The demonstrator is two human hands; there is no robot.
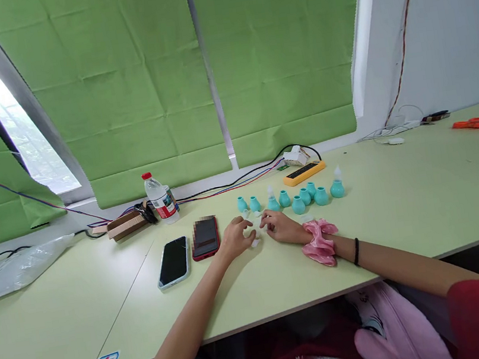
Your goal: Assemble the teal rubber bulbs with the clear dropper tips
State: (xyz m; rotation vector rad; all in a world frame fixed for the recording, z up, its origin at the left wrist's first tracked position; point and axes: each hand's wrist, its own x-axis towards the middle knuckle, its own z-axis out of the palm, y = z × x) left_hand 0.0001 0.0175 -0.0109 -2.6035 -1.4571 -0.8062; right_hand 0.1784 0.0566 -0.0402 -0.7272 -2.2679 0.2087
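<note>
Left hand [236, 239] and right hand [281, 227] rested close together on the pale green surface [405, 203], fingers loosely curled around small clear caps [255, 242], grip unclear, row of teal bulbs [296, 198] just beyond, two phones [189, 250] lay left, pink scrunchie [318, 242] on right wrist.

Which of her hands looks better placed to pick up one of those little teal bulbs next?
Probably the right hand: it rests on the table just below the teal bulbs, closest to the middle of the row. The left hand lies farther left, nearer the red phone.
</note>
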